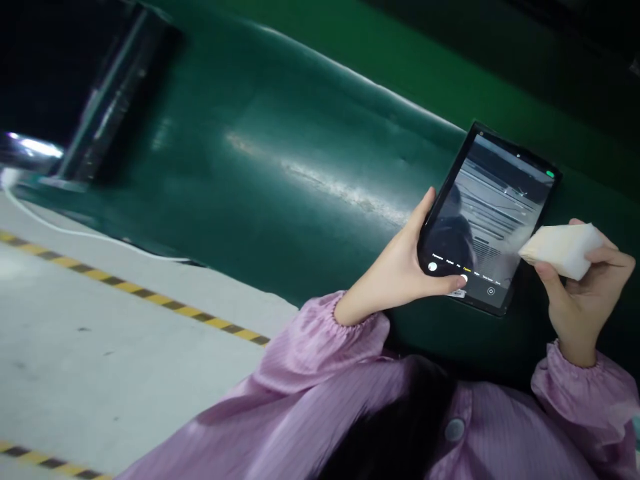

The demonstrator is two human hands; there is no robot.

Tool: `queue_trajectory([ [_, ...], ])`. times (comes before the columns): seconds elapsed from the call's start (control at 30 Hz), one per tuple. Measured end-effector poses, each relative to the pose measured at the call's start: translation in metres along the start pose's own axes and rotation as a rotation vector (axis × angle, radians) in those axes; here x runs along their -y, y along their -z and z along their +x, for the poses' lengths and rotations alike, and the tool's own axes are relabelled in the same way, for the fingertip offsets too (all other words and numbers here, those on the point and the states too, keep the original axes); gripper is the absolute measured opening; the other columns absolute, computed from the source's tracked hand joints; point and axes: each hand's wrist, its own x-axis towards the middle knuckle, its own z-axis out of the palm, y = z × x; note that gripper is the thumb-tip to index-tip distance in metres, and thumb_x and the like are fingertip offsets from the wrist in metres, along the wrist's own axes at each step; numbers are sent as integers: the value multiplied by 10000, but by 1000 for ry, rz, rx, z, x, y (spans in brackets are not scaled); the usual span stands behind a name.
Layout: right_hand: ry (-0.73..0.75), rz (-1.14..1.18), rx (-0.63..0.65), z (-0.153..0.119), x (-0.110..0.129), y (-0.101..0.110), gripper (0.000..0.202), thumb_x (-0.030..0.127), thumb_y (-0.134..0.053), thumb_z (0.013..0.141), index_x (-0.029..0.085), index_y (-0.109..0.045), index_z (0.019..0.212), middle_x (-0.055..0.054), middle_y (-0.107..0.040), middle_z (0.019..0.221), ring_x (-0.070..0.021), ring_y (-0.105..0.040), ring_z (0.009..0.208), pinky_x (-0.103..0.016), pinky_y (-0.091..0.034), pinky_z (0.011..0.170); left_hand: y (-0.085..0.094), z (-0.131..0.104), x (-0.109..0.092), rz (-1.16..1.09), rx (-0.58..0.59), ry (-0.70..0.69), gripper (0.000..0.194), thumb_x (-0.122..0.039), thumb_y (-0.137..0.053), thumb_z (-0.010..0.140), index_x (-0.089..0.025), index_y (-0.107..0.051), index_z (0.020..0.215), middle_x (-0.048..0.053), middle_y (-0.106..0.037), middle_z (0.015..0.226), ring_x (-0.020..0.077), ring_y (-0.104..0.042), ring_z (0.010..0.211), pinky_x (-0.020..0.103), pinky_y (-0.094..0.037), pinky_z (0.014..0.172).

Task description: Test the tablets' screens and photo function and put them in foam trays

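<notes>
- The tablet [487, 213] is right of centre in the frame, tilted, its upper end leaning toward the right. Its lit screen shows a camera view with a row of mode words near the bottom.
- The left hand [395, 273] is at the tablet's lower left, closed around that side: the thumb crosses the front near the bottom of the screen, and a fingertip shows along the left edge — the other fingers are hidden. Whether the tablet also rests on the surface below, I cannot tell.
- The white pad [565, 250], a soft-looking block, is at the right of the frame, its left tip overlapping the tablet's right edge in view; contact is unclear.
- The right hand [583, 293] is curled partway, pinching the pad between thumb and fingers.
- Pink sleeves [325, 353] gather at both wrists, with dark hair [395, 427] at bottom centre.
- A green work surface [215, 187] slants across the frame.
- Upper left, a dark object [55, 73] with a glossy edge; below it, a white cable [80, 231].
- Lower left, pale floor [125, 367] with yellow-and-black tape [165, 300].
</notes>
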Motion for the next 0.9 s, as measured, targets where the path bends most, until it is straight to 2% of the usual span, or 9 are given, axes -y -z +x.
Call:
queue_trajectory([
  [0.1,-65,-3,19,-2,0,-1,571,288,-911,757,272,-433,1068,-108,-553,1407,-357,-572,1416,-631,-556,1078,-1,-1,0,49,7,-18,1348,-549,-926,747,-284,-62,1747,116,-90,1825,444,-57,1678,615,-192,1368],
  [0.23,-47,-18,23,-1,1,1,574,322,-912,765,280,-429,1071,-88,-571,1357,-347,-589,1399,-630,-548,1094,-1,-1,1,74,22,-44,1346,-484,-908,792,-346,39,1739,84,-32,1832,436,-48,1681,616,-198,1365],
  [0.47,-20,-31,32,-2,-2,3,557,290,-904,776,280,-439,1083,-77,-575,1337,-317,-626,1350,-560,-576,1058,15,-2,0,28,219,-57,1419,-511,-926,766,-340,102,1729,91,81,1828,446,4,1679,650,-159,1357],
  [0.6,-34,-22,31,-5,-4,0,572,297,-897,779,285,-431,1109,-86,-560,1366,-314,-613,1357,-535,-593,1017,13,-1,1,42,206,-60,1410,-444,-924,768,-322,97,1732,76,87,1828,427,41,1680,615,-151,1371],
  [0.67,6,-51,23,-4,-6,3,569,307,-899,778,284,-456,1135,-97,-555,1378,-322,-603,1353,-555,-582,1025,10,-1,3,44,175,-47,1311,-435,-872,831,-314,66,1738,61,50,1832,406,32,1684,595,-144,1378],
  [0.73,83,-179,-36,0,-8,13,531,347,-904,779,268,-536,1153,-106,-564,1341,-337,-599,1316,-588,-549,1051,8,-2,8,24,118,-27,1102,-456,-740,956,-333,22,1743,27,16,1834,376,-11,1690,568,-158,1382],
  [0.8,113,-351,-152,5,-14,29,468,401,-894,795,247,-645,1161,-117,-563,1296,-345,-597,1262,-594,-518,1065,12,-6,14,-13,75,-7,918,-470,-595,1048,-372,0,1740,-6,-31,1832,348,-93,1688,534,-208,1377],
  [0.83,94,-425,-213,7,-19,39,441,432,-879,811,237,-694,1161,-125,-553,1293,-346,-596,1242,-590,-505,1069,16,-10,17,-28,81,-2,886,-475,-562,1064,-390,10,1736,-11,-68,1829,340,-141,1683,520,-238,1371],
  [0.9,11,-542,-291,9,-31,57,438,499,-838,843,223,-755,1173,-147,-527,1325,-356,-585,1240,-591,-478,1084,25,-20,20,-14,151,-17,952,-483,-605,1040,-412,57,1721,2,-140,1819,349,-208,1667,531,-267,1355],
])
